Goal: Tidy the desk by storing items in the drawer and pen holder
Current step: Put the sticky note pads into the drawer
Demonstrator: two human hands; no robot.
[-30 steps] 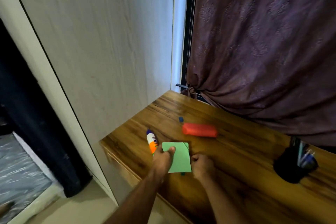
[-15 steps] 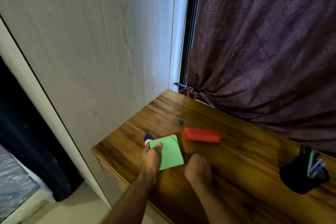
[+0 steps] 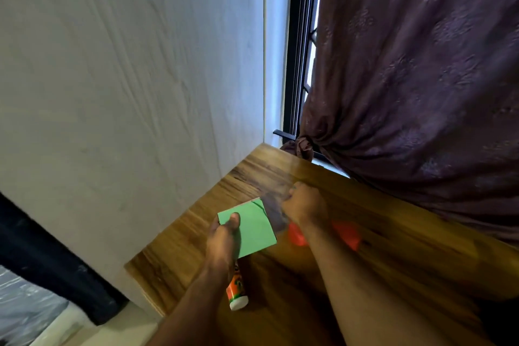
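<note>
Landmark: the green pad [image 3: 251, 229], a square block of sticky-note paper held just above the worktop [image 3: 407, 233] near its left front corner.
Left hand: the left hand [image 3: 223, 236] pinches the pad at its near-left corner, thumb pressed flat on the top sheet and the other fingers hidden beneath.
Right hand: the right hand [image 3: 304, 205] is curled into a loose fist just right of and beyond the pad; it is blurred, and I cannot tell whether it grips anything.
Glue bottle: the orange-and-white glue bottle [image 3: 237, 288] lies on the worktop on the near side of the pad, partly under the left wrist, close to the front edge.
Red case: a red case [image 3: 346, 233] lies right of the pad, partly hidden behind the right forearm and smeared by motion.
Drawer and pen holder: neither shows in this view.
Risk, pad: held only by one corner, the pad could fan open or slip free if swung quickly, in my judgement.
Risk, glue: the left wrist sits right over the bottle; drawing the arm back could roll it off the front edge.
Risk, case: the right forearm crosses it, so a careless sweep could shove it along the worktop.
</note>
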